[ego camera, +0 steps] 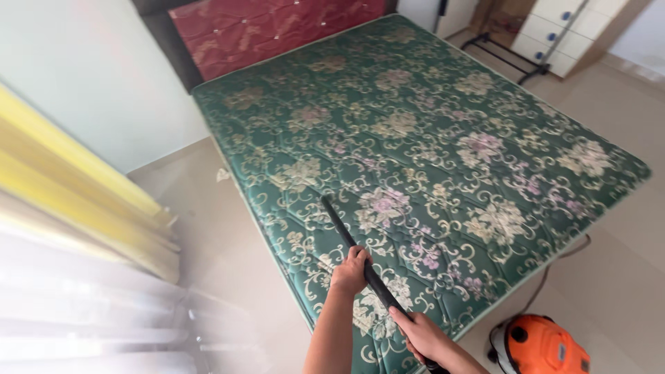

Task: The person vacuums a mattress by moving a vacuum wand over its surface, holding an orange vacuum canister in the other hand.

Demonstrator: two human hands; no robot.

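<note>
Both hands, left hand [350, 271] and right hand [415, 334], are clenching the stiff, light-looking black wand [350, 242], its tip pointing toward eleven o'clock across the soft mattress [443, 131].

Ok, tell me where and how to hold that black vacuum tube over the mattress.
Grip the black tube along its near half, coming from the foot of the mattress, as the hands do. It is long, thin and slanted, its far end on the quilting. The left hand wraps it midway, the right hand lower, near the orange vacuum cleaner. Two spaced grips likely steady it best.
</note>
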